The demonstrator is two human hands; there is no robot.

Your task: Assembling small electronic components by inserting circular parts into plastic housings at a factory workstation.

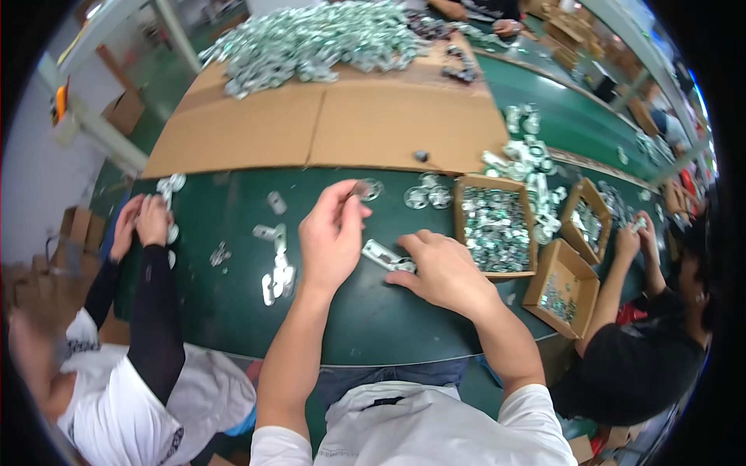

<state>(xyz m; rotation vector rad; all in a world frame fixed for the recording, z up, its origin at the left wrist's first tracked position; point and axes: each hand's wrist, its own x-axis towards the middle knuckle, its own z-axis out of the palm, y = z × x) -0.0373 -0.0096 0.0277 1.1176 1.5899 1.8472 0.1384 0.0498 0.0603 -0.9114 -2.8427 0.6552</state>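
Note:
My left hand is raised over the green table, pinching a small round metal part between thumb and fingertips. My right hand rests on the table with its fingers on a flat silver metal bracket. Several more silver metal pieces lie to the left of my left hand. Two round metal discs lie beyond my right hand.
A cardboard box of metal parts stands right of my right hand, two more boxes further right. A cardboard sheet at the back holds a big pile of parts. One person works at my left, another at right.

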